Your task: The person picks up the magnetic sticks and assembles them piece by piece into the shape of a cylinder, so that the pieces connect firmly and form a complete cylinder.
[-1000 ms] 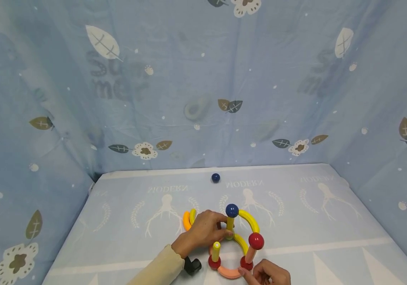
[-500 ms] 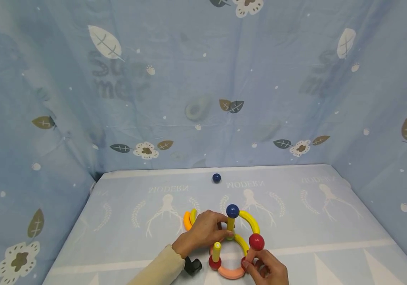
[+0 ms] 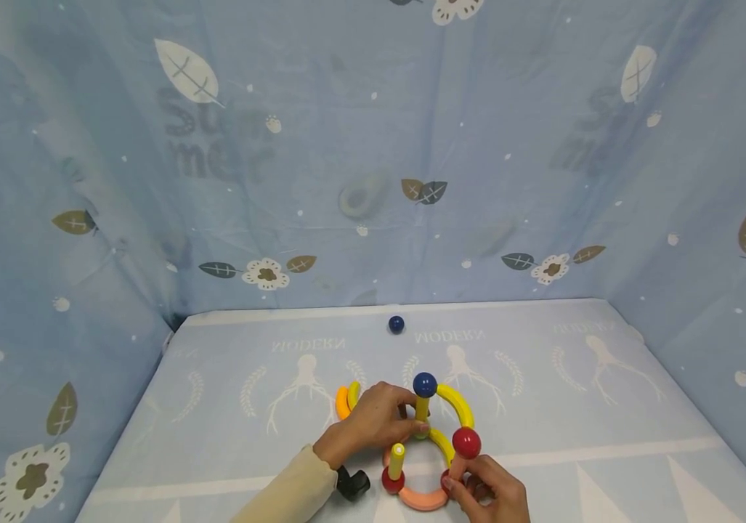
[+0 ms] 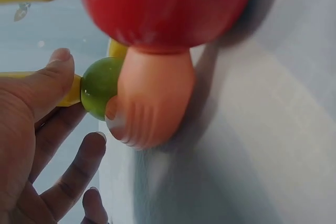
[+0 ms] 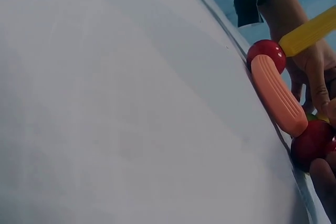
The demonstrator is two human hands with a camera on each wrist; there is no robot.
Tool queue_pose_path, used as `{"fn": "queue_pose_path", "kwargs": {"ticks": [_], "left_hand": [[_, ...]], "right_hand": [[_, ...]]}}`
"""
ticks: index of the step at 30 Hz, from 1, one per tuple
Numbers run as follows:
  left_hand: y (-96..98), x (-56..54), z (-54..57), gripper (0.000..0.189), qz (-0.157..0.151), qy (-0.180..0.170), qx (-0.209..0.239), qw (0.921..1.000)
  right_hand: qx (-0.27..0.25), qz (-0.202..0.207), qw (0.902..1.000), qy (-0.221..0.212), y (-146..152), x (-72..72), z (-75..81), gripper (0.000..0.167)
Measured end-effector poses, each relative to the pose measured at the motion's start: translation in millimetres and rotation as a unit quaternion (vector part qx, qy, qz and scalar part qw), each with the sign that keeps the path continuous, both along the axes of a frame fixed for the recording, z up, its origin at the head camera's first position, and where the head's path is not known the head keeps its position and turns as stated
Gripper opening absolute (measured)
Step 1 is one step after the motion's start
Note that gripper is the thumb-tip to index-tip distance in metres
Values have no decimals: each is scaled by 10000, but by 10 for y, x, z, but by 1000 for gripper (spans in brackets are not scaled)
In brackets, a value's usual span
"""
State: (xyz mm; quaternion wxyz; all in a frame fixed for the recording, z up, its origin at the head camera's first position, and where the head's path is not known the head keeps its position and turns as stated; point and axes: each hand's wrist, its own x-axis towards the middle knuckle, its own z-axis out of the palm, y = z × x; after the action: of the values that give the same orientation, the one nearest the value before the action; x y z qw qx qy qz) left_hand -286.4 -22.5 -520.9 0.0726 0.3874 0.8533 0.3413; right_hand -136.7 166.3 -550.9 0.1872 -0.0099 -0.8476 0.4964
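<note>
A ball-and-rod toy frame stands on the table. My left hand (image 3: 375, 418) pinches its upright yellow rod (image 3: 422, 409), between a blue ball (image 3: 425, 385) on top and a green ball (image 4: 100, 88) below. With thumb and fingers, my right hand (image 3: 495, 492) grips the salmon upright rod (image 3: 458, 465) under a red ball (image 3: 467, 442). A curved yellow rod (image 3: 457, 403) links the two top balls. At the front left, another yellow rod (image 3: 396, 460) rises from a red ball (image 3: 393, 480), with a curved salmon rod (image 3: 423, 500) beside it. My right fingers partly hide the lower right ball.
A loose blue ball (image 3: 396, 325) lies near the table's back edge. Behind my left hand are an orange curved piece (image 3: 342, 402) and a yellow curved piece (image 3: 354, 394). The black wrist camera (image 3: 353, 485) sits under my left forearm. Patterned cloth (image 3: 373, 160) hangs around the table.
My right hand has moved up from the curved salmon rod near the lower right red ball to grip the salmon upright rod. The left hand keeps its hold.
</note>
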Motion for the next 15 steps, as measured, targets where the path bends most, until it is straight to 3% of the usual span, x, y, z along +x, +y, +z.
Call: {"fn": "queue_pose_path", "kwargs": {"ticks": [7, 15], "left_hand": [[-24, 12, 4, 17, -20, 136, 75, 9999], [-30, 25, -1, 17, -25, 165, 115, 9998]], "right_hand": [[120, -58, 9999, 62, -6, -17, 16, 32], [-322, 498, 9977, 334, -30, -34, 42, 36]]}}
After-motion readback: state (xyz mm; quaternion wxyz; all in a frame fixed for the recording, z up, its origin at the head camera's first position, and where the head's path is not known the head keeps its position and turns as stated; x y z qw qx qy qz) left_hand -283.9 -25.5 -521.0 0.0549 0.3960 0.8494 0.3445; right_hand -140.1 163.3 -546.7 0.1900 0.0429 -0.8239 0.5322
